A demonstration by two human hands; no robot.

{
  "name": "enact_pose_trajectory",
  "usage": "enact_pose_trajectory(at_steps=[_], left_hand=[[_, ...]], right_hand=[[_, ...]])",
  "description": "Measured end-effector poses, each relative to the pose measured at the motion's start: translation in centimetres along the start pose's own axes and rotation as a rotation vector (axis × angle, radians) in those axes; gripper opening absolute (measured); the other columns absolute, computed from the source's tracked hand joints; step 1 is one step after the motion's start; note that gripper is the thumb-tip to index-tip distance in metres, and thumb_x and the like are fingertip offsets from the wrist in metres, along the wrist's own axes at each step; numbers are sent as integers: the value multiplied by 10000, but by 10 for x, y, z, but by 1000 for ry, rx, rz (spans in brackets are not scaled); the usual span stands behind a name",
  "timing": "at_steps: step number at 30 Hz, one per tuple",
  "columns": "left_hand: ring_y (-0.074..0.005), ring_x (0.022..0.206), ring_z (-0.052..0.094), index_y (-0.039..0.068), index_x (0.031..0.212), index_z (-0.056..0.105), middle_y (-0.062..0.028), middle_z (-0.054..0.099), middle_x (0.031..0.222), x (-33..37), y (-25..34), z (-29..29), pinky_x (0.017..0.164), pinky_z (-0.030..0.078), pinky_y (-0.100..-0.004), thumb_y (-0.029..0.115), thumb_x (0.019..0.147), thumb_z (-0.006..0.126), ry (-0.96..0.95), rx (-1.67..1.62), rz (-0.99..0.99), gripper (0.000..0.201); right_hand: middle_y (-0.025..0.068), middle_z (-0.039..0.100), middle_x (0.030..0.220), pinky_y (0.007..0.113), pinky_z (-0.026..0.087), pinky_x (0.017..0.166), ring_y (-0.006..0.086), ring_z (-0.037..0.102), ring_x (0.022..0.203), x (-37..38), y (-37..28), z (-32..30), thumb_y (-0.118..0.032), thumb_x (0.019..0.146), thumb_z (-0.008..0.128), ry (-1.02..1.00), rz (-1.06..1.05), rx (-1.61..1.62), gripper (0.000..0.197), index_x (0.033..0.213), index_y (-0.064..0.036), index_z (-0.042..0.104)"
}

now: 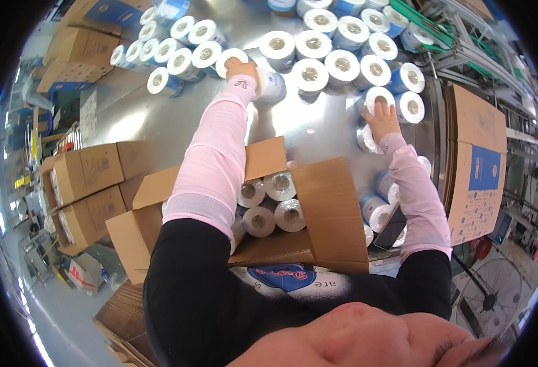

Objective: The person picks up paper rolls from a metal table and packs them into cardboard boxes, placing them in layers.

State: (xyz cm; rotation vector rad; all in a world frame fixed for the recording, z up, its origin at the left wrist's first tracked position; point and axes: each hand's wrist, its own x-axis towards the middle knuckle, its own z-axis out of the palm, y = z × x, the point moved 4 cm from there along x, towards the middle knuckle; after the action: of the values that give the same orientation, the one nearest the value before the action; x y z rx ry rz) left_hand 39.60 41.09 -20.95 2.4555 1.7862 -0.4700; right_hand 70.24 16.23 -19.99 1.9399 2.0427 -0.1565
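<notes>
Head view: left hand (243, 70) is on the rolls at the far side of the metal table (128, 110), fingers bent over the end of a white roll (225, 60); a wrapped roll (272, 87) leans just right of the palm. Can't tell if that hand is closed on either one, since its underside is hidden. Right hand (383, 121) is well apart, off to the right and a bit nearer the body, fingers spread over the end face of an upright roll (374, 96); can't tell if it's gripping or only resting there. Lower roll (365, 137) sits just beside that hand, nearer the body. Roll cluster (311, 74) stands between the two hands and beyond them, white ends up; second bunch (180, 61) is left of the left hand. Nearer the body than both hands, and between them: open carton (332, 214), flaps out, with packed rolls (259, 221) lying inside, cores showing. Right of the right hand: stacked flat cartons (474, 128). Under the right forearm: dark flat object (392, 227) beside more rolls (376, 213). Left of the left forearm: brown boxes (91, 174).
</notes>
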Motion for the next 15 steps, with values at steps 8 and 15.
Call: enact_pose_trajectory(at_steps=[8,15], left_hand=[[-261,1086,617,107,1207,621,-139,660,1113,-59,-51,-34,915,467,-329,343,740,634,-160,-672,41,524],[-195,988,626,27,1154,583,-91,651,1060,-237,-97,-136,825,519,-314,187,808,702,-382,-2056,590,400]], right_hand=[[153,524,1148,516,339,964,353,449,1175,-58,-103,46,-297,680,675,104,201,100,360,1035,-234,688],[257,627,1036,465,505,800,394,619,973,-91,-70,64,-324,949,473,66,297,459,412,1151,21,574]])
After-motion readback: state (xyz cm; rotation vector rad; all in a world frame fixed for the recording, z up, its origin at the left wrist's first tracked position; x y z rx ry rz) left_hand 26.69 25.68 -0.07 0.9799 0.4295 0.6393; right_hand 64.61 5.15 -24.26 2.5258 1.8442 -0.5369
